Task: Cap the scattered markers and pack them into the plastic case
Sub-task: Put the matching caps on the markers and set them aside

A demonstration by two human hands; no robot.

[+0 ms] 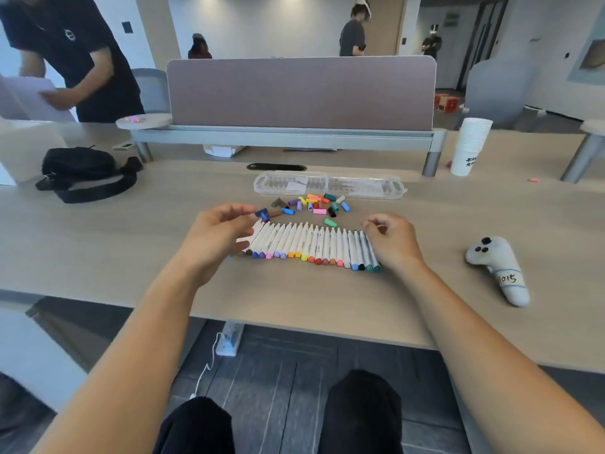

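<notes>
Markers (311, 247) lie rowed near us, plastic case (366, 188) far behind loose caps (314, 204); our left hand (216, 237) reaches a blue cap (262, 213), hold unclear, right hand (396, 240) loosely curled, empty, so a nudge could roll them.

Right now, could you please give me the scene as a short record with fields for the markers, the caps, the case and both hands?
markers: one row side by side on the desk, far ends look uncapped
caps: loose pile between the row and the case
case: clear plastic, lying beyond the caps, no markers visible inside
left hand: over the row's left end, fingertips at a blue cap, grip unclear
right hand: at the row's right end, fingers curled, hold unclear
</notes>
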